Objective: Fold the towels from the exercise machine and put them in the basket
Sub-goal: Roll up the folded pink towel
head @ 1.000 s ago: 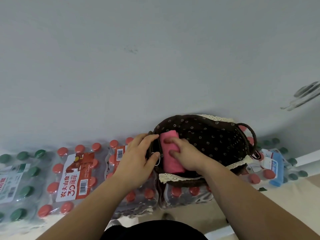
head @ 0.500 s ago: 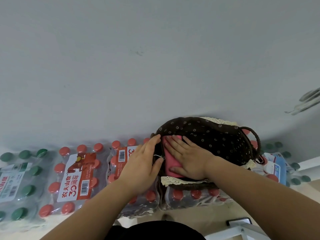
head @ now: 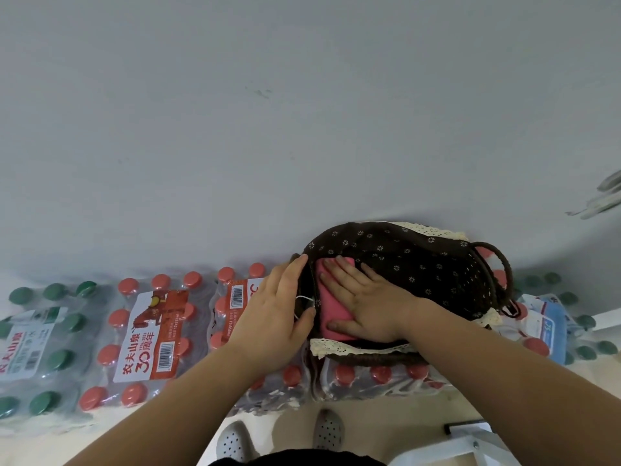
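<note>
Storage corner: shrink-wrapped bottled-water packs along a plain wall

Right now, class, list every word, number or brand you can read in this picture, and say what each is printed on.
"农夫山泉" and "30周年": red-and-white label on the shrink-wrapped pack of red-capped bottles.
"农夫山泉", partly cut off: green-and-white label on the pack of green-capped bottles.
Too small or blurred: barcode digits, small print, the blue-and-white pack label at far right.
</note>
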